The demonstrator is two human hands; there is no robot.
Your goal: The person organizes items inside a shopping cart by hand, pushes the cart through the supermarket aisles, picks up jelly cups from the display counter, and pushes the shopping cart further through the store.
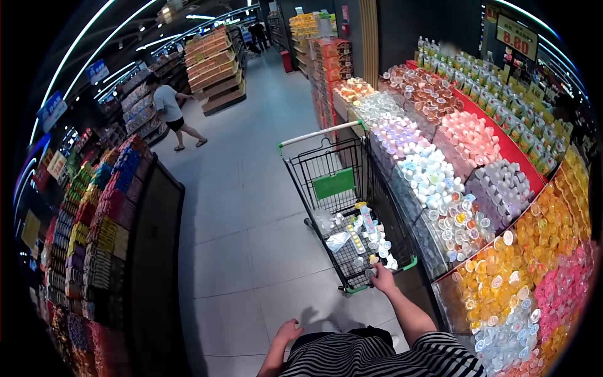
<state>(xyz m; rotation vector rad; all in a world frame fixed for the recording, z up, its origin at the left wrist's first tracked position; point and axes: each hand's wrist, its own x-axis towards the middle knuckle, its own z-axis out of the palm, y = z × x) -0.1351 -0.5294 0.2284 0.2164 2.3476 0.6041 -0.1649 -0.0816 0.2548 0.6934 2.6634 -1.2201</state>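
Note:
A black wire shopping cart with green trim (334,183) stands in front of me, beside the jelly cup display. Several small cups and packets (361,235) lie in its bottom. My right hand (382,276) is over the cart's near end, its fingers closed around a small cup (370,273). Low in front of my body, my left hand (289,330) hangs with curled fingers, and whether it holds anything cannot be made out. White and blue cups (430,173) fill the nearest bins to the right of the cart.
Bins of yellow cups (496,270) and pink cups (568,289) are at the right. A packed shelf (94,251) runs along the left. Further back, a person (169,107) walks near a shelf end (213,63). Stacked red boxes (326,69) stand behind the cart.

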